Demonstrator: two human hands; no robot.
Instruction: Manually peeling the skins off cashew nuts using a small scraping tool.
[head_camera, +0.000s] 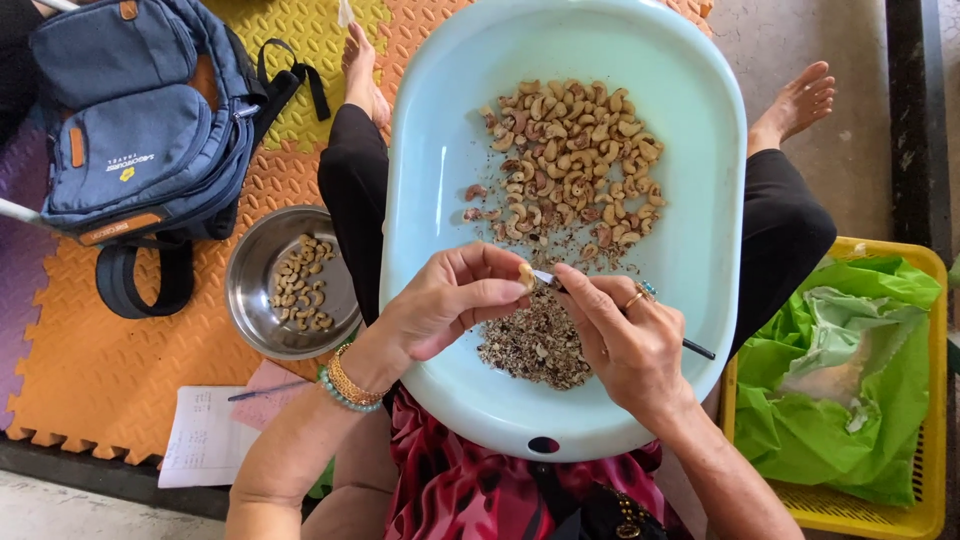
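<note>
Head view, looking down on a seated person's lap. A pale blue oval basin (700, 250) rests across the knees, black trouser legs showing either side, bare feet beyond.

Left hand (445, 300): fingers curled together, thumb and forefinger pinching a single cashew kernel (525, 274) just above the basin's near half. Gold bangle and green bead bracelet at that wrist.

Right hand (625, 340): closed around a thin knife (690, 345), dark handle sticking out past the palm toward the right, pale tip touching the held kernel. Ring on one finger.

In the basin: a heap of unpeeled cashews (570, 165) lies in the far half, brownish skins partly on. A pile of skin peelings (535, 345) sits directly under the two hands, near the basin's close rim.

To the left on the floor: a steel bowl (250, 290) holding a small number of pale peeled kernels (300, 285), just beside the left knee. Orange and yellow foam mats (120, 380) underneath. A blue backpack (140, 120) lies beyond the bowl, black straps trailing. A sheet of paper (205, 440) with a pen across a pink slip sits near the left elbow.

To the right: a yellow plastic crate (930, 400) lined with a green plastic bag (860, 400), close to the right knee
</note>
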